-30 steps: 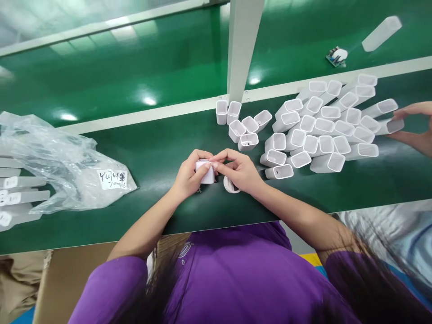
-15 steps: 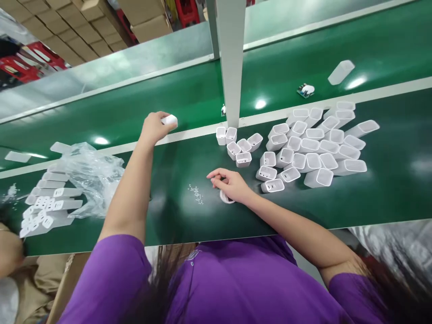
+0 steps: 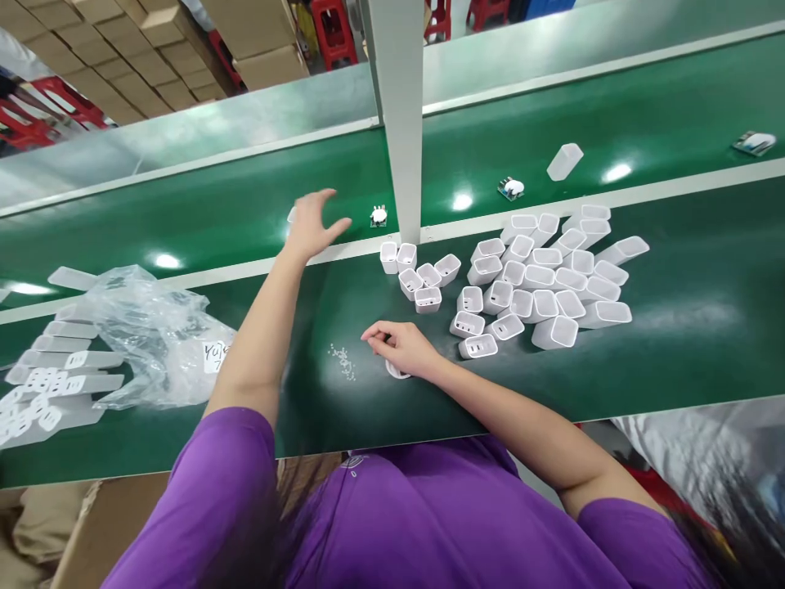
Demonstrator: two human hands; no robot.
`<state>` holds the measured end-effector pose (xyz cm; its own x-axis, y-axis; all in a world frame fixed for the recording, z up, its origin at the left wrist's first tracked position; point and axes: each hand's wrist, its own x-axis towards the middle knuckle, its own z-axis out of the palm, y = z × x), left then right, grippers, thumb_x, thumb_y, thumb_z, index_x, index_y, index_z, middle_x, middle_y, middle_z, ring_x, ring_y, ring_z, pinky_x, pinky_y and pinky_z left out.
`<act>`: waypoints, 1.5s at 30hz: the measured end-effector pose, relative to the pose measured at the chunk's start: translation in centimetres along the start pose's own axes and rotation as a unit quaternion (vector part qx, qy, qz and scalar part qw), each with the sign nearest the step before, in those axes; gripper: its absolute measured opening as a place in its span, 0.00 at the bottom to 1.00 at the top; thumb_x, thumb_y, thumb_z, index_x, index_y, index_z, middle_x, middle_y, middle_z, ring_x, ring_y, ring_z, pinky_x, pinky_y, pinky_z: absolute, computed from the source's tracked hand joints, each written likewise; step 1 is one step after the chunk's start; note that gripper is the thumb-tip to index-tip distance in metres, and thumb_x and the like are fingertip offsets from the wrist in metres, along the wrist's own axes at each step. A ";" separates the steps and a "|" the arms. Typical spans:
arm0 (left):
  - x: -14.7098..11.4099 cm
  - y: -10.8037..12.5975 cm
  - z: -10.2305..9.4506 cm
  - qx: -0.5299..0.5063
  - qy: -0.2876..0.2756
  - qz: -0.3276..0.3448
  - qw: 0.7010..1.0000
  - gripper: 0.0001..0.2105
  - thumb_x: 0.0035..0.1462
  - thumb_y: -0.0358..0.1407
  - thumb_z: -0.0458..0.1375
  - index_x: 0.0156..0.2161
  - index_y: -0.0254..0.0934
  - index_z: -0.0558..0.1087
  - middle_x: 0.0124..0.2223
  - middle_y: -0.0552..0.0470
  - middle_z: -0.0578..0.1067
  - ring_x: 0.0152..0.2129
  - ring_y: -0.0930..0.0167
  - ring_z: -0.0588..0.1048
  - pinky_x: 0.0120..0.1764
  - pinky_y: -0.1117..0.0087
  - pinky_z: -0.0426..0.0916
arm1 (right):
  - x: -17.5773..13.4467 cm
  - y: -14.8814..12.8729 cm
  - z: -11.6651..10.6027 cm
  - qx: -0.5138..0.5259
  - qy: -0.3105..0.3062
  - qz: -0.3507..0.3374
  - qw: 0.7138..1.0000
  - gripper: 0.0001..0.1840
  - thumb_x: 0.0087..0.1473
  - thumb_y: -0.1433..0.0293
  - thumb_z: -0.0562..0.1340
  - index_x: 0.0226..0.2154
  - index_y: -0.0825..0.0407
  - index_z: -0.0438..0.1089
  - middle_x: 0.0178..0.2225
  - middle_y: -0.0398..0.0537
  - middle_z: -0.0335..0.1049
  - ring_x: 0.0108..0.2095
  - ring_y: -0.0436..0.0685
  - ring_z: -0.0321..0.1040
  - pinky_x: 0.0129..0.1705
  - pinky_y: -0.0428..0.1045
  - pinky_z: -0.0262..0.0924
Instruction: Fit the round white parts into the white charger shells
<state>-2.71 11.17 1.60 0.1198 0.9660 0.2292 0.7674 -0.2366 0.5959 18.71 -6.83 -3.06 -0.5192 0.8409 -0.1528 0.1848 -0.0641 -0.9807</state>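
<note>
My left hand (image 3: 311, 227) reaches over the green conveyor belt with thumb and fingers spread, holding nothing. Partly hidden behind it is a white housing (image 3: 291, 215) on the belt. To its right lies a small circuit board with a white round part (image 3: 379, 216). My right hand (image 3: 401, 346) rests low over the dark green table, thumb and fingertips pinched together; whatever may be between them is too small to make out. Under that hand a white ring-shaped item (image 3: 396, 371) shows in part. Left of the fingertips are scattered tiny white pieces (image 3: 343, 362).
Several open white housings (image 3: 540, 278) stand in a group on the right. At left lie a clear plastic bag (image 3: 156, 343) and more white housings (image 3: 61, 343). A grey post (image 3: 398, 123) rises at the belt. Another circuit board (image 3: 510, 189) rides further right.
My left hand has let go of the white housing, opened, and moved right. My right hand stays pinched in place. Boards and a housing on the belt have shifted left.
</note>
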 end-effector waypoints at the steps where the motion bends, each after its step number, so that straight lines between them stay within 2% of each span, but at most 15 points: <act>1: -0.9 0.8 0.4 -0.031 -0.050 0.049 0.997 0.32 0.48 0.48 0.66 0.57 0.37 0.70 0.61 0.37 0.68 0.62 0.50 0.62 0.65 0.50 0.54 | 0.0 0.1 0.0 -0.006 0.000 -0.006 1.000 0.09 0.57 0.73 0.58 0.38 0.54 0.74 0.26 0.38 0.68 0.19 0.43 0.56 0.26 0.41 0.52; 3: -2.5 2.5 1.6 -0.068 -0.132 0.111 0.983 0.34 0.46 0.49 0.68 0.56 0.36 0.71 0.60 0.40 0.71 0.59 0.53 0.66 0.64 0.53 0.57 | 0.1 0.3 0.2 -0.032 0.009 -0.028 0.999 0.09 0.57 0.73 0.59 0.38 0.55 0.75 0.28 0.40 0.70 0.21 0.44 0.58 0.28 0.42 0.54; 6: -4.0 4.1 3.6 -0.085 -0.171 0.121 0.974 0.32 0.42 0.42 0.71 0.54 0.35 0.74 0.58 0.41 0.73 0.58 0.52 0.67 0.63 0.52 0.56 | 0.0 0.5 0.5 -0.131 0.007 -0.076 0.988 0.09 0.58 0.74 0.60 0.40 0.55 0.76 0.33 0.45 0.73 0.30 0.47 0.66 0.35 0.43 0.58; 9: -4.7 4.3 4.7 -0.100 -0.165 0.074 0.978 0.26 0.43 0.34 0.69 0.51 0.33 0.74 0.53 0.40 0.75 0.49 0.54 0.73 0.57 0.51 0.63 | -0.4 0.3 1.1 -0.274 -0.027 -0.093 0.957 0.12 0.62 0.72 0.60 0.45 0.53 0.77 0.40 0.48 0.75 0.38 0.51 0.71 0.38 0.45 0.58; 12: -5.9 3.8 4.4 -0.158 -0.121 0.029 0.980 0.23 0.40 0.32 0.69 0.46 0.34 0.73 0.47 0.43 0.75 0.44 0.57 0.73 0.50 0.54 0.69 | -1.0 -0.2 1.6 -0.394 -0.068 -0.087 0.912 0.14 0.65 0.67 0.57 0.49 0.48 0.75 0.46 0.48 0.74 0.37 0.51 0.72 0.32 0.46 0.54; 14: -7.3 3.3 3.6 -0.232 -0.091 -0.017 0.968 0.25 0.38 0.31 0.69 0.45 0.36 0.71 0.46 0.46 0.73 0.43 0.60 0.74 0.46 0.57 0.72 | -1.3 -0.7 2.0 -0.448 -0.092 -0.091 0.885 0.15 0.67 0.65 0.55 0.49 0.47 0.75 0.47 0.47 0.73 0.35 0.51 0.71 0.29 0.46 0.51; 18: -10.8 2.9 1.7 -0.395 -0.080 -0.133 0.906 0.31 0.33 0.27 0.66 0.48 0.40 0.69 0.43 0.50 0.72 0.39 0.65 0.75 0.39 0.62 0.77 | -1.7 -1.8 2.7 -0.527 -0.123 -0.105 0.834 0.18 0.69 0.68 0.50 0.45 0.50 0.75 0.47 0.48 0.73 0.33 0.50 0.71 0.27 0.48 0.44; 23: -14.6 4.3 0.0 -0.497 -0.099 -0.235 0.829 0.26 0.34 0.29 0.66 0.45 0.36 0.75 0.42 0.49 0.76 0.37 0.69 0.76 0.38 0.68 0.79 | -2.1 -2.8 3.5 -0.577 -0.156 -0.118 0.793 0.19 0.66 0.79 0.48 0.44 0.54 0.73 0.43 0.51 0.73 0.36 0.53 0.72 0.26 0.50 0.40; 25: -15.3 4.8 -0.3 -0.503 -0.088 -0.249 0.823 0.23 0.37 0.33 0.67 0.43 0.34 0.76 0.40 0.48 0.77 0.34 0.71 0.77 0.34 0.72 0.78 | -2.2 -3.0 3.6 -0.580 -0.163 -0.115 0.790 0.20 0.66 0.80 0.47 0.45 0.54 0.72 0.44 0.52 0.73 0.37 0.54 0.73 0.25 0.51 0.40; 28: -15.5 4.9 -0.3 -0.501 -0.043 -0.240 0.830 0.19 0.40 0.39 0.67 0.40 0.33 0.76 0.37 0.47 0.77 0.31 0.71 0.76 0.27 0.76 0.75 | -2.0 -2.9 3.5 -0.574 -0.155 -0.099 0.798 0.18 0.68 0.76 0.47 0.47 0.54 0.71 0.46 0.51 0.73 0.38 0.54 0.74 0.25 0.50 0.40; 32: -15.5 4.4 -0.1 -0.523 -0.015 -0.235 0.819 0.18 0.45 0.42 0.63 0.42 0.35 0.73 0.39 0.47 0.77 0.34 0.70 0.78 0.31 0.74 0.75 | -1.7 -2.8 3.3 -0.572 -0.145 -0.093 0.802 0.16 0.69 0.72 0.48 0.47 0.54 0.71 0.46 0.50 0.72 0.38 0.54 0.74 0.26 0.50 0.41; 36: -16.0 4.3 0.1 -0.558 -0.026 -0.246 0.792 0.19 0.45 0.40 0.58 0.44 0.35 0.71 0.44 0.46 0.78 0.41 0.66 0.80 0.42 0.66 0.77 | -1.5 -3.5 3.8 -0.580 -0.159 -0.094 0.793 0.18 0.67 0.77 0.47 0.46 0.55 0.71 0.45 0.53 0.72 0.39 0.57 0.75 0.25 0.51 0.42; 38: -16.3 4.5 0.1 -0.576 -0.029 -0.257 0.776 0.21 0.43 0.37 0.58 0.45 0.34 0.71 0.43 0.47 0.79 0.41 0.66 0.80 0.44 0.66 0.77 | -1.4 -3.9 4.4 -0.585 -0.175 -0.101 0.785 0.20 0.65 0.81 0.46 0.45 0.57 0.72 0.43 0.55 0.72 0.39 0.57 0.75 0.25 0.51 0.42; 41: -16.7 4.8 -0.1 -0.591 -0.024 -0.262 0.762 0.24 0.42 0.34 0.59 0.48 0.34 0.70 0.41 0.49 0.80 0.39 0.68 0.80 0.43 0.69 0.77 | -1.5 -4.3 5.2 -0.595 -0.179 -0.115 0.775 0.21 0.62 0.84 0.45 0.42 0.60 0.72 0.39 0.57 0.72 0.37 0.58 0.74 0.25 0.50 0.42; 45: -17.0 5.1 0.1 -0.599 -0.014 -0.233 0.766 0.23 0.42 0.33 0.61 0.48 0.35 0.70 0.40 0.49 0.80 0.35 0.69 0.79 0.35 0.72 0.76 | -1.6 -3.8 5.2 -0.596 -0.154 -0.106 0.781 0.21 0.63 0.83 0.45 0.41 0.60 0.72 0.39 0.57 0.72 0.34 0.55 0.73 0.24 0.50 0.41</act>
<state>-0.80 -6.46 0.64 0.0354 0.9725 -0.2303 -0.3960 0.2253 0.8902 14.47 -10.75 0.28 -0.7854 0.5838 -0.2055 0.6179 0.7590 -0.2051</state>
